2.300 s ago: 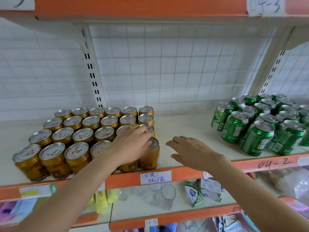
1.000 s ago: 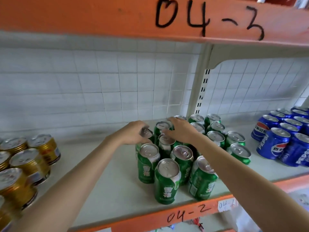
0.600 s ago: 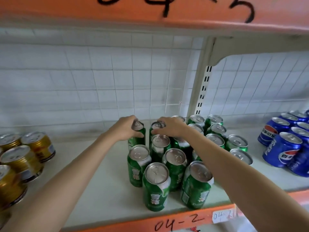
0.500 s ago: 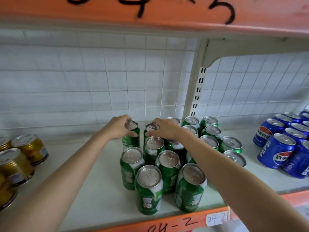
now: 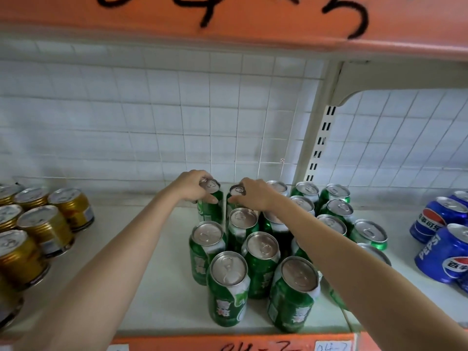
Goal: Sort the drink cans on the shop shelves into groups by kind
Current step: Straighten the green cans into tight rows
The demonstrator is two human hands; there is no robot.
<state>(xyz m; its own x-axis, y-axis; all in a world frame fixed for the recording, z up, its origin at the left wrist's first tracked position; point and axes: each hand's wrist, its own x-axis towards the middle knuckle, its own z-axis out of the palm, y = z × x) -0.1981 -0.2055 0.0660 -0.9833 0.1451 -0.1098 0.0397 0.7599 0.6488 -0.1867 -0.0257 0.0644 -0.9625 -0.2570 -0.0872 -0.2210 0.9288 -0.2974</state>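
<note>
Black marker scrawl on the orange upper shelf edge point(image 5: 253, 19) reads roughly "04-3", top cut off; the orange lower shelf lip point(image 5: 253, 343) at 6 o'clock shows part of "04-2" handwritten, plus a small white price tag point(image 5: 333, 346) w/ similar digits, too blurry to be sure. Blue Pepsi cans point(image 5: 445, 252) at 3 o'clock carry "PEPSI" in white and the red-white-blue globe, some w/ Chinese characters. Gold cans point(image 5: 38, 231) at 9 o'clock, ribbed sides, label text not legible. Centre: cluster of green cans point(image 5: 253, 249) standing upright on the white shelf point(image 5: 157, 274), silver tops w/ pull tabs, white Chinese characters on the sides, packed touching in rows. Left hand point(image 5: 191, 186) at about 12 o'clock of the cluster, fingers curled round the rim of the back-left green can point(image 5: 210, 206), gripping it by the top. Right hand point(image 5: 255, 193) just beside it, fingertips pinching the top of the neighbouring back green can point(image 5: 236, 196); the two cans near each other, narrow gap between. Behind: white wire grid backing point(image 5: 152, 117) and a slotted cream upright point(image 5: 320, 138).
</note>
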